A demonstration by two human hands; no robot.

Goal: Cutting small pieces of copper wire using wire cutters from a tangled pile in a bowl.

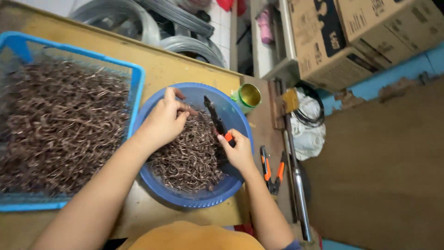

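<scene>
Pliers [215, 121] sat gripped in the right hand [238, 153], nose over the blue bowl [194, 200], while the left hand [164, 121] pinched one wire hook [187, 107] from the pile, at centre frame.

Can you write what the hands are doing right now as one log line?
left hand: pinching wire piece over blue bowl | right hand: holding pliers | spare pliers: on table

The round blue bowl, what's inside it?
The round blue bowl holds a heap of small bent brown wire pieces. The left hand rests on the heap; the right hand holds pliers over it. The bowl's bottom beneath the heap is hidden.
</scene>
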